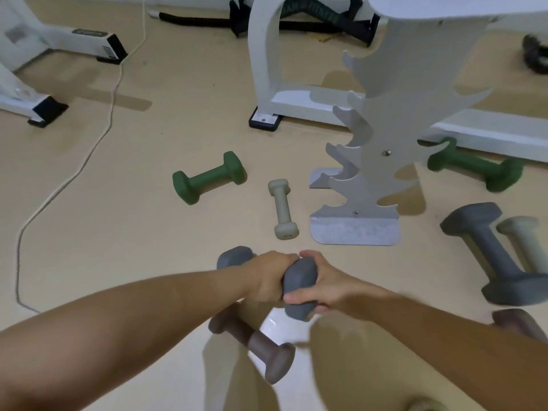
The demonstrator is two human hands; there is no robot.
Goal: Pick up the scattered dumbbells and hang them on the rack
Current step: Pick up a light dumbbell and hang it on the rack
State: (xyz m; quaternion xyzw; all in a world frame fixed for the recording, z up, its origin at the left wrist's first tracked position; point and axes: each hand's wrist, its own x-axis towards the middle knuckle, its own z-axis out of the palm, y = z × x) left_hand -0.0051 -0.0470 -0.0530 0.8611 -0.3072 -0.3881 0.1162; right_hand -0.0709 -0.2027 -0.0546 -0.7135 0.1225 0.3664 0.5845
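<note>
On a smooth beige gym floor (124, 232) before the white tree-shaped rack (376, 161), left hand (267, 277) and right hand (320, 280) clasp a matte grey dumbbell (299, 289); other hex-headed dumbbells lie scattered.

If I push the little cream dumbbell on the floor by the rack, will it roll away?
Probably not far. The cream dumbbell has flat-sided ends, so it would likely rock or slide on the floor rather than roll. Its thin handle and small ends suggest it is fairly light, lighter than the grey dumbbell both hands are holding.
</note>
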